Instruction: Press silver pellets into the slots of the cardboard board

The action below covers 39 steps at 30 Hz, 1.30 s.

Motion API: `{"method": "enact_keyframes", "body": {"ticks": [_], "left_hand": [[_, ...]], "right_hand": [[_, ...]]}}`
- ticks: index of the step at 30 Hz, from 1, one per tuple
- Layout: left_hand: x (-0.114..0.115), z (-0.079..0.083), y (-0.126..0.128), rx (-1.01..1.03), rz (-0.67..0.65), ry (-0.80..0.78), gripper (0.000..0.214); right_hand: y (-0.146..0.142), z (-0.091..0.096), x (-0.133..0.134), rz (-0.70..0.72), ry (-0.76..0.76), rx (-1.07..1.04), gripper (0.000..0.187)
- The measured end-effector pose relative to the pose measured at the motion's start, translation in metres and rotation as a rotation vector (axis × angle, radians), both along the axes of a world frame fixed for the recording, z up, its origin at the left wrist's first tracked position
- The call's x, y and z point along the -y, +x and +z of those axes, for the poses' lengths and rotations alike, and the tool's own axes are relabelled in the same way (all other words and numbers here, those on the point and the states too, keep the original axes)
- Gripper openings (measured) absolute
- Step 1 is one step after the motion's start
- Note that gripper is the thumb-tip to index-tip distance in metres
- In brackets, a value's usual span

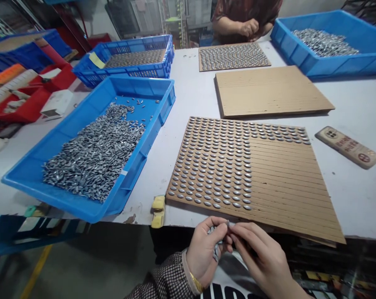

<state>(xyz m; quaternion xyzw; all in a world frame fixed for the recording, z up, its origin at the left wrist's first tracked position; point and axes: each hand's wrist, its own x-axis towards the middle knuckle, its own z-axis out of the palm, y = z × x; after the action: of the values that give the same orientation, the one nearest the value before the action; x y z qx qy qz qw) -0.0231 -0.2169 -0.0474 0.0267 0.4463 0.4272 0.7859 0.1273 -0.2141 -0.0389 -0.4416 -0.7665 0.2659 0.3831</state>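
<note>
My left hand [206, 247] is closed around several small grey metal oval pieces [215, 251], just in front of the table edge. One such piece [227, 223] shows at the left thumb and fingertips. There my right hand [262, 253] meets it, its thumb and forefinger pinched together on that piece. Beyond the hands lies a slotted cardboard sheet [287, 178]. Rows of oval metal pieces [212, 162] sit in its left part and along its far edge; bare slots show at the near right. To the left, a blue tray [134, 182] holds a heap of loose pieces [91, 153].
Behind the sheet lies a cardboard stack [269, 89]. Farther back are a filled sheet [234, 56], a blue bin [318, 66] and a blue crate [125, 70]. A co-worker's hands [249, 28] are across the table. A printed card [348, 147] lies right; a yellow clip-like object [158, 211] sits at the edge.
</note>
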Motion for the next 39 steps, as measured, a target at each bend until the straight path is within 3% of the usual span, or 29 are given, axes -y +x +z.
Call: {"method": "enact_keyframes", "body": {"ticks": [6, 11, 17, 22, 30, 36, 39], "left_hand": [[0.0, 0.003, -0.001, -0.043, -0.045, 0.0, 0.026], [-0.002, 0.004, -0.001, -0.03, -0.088, 0.003, 0.025], [-0.003, 0.006, -0.006, 0.079, 0.03, -0.087, 0.024], [-0.002, 0.007, -0.007, 0.039, 0.026, -0.126, 0.018], [-0.001, 0.001, -0.01, 0.117, 0.055, -0.134, 0.018], [-0.002, 0.002, -0.01, 0.213, 0.097, -0.122, 0.025], [-0.003, 0.0, -0.008, 0.215, 0.137, -0.101, 0.023]], "right_hand": [[-0.001, -0.006, 0.002, -0.028, 0.02, 0.045, 0.033], [0.004, -0.01, -0.006, -0.028, 0.007, 0.078, 0.025], [0.007, -0.019, -0.021, -0.045, 0.09, 0.189, 0.028], [0.004, -0.025, -0.028, 0.002, 0.179, 0.347, 0.028], [0.004, -0.022, -0.034, 0.02, 0.23, 0.415, 0.028], [0.006, -0.013, -0.025, 0.054, 0.118, 0.294, 0.034], [0.001, -0.007, -0.021, 0.093, 0.105, 0.329, 0.032]]}}
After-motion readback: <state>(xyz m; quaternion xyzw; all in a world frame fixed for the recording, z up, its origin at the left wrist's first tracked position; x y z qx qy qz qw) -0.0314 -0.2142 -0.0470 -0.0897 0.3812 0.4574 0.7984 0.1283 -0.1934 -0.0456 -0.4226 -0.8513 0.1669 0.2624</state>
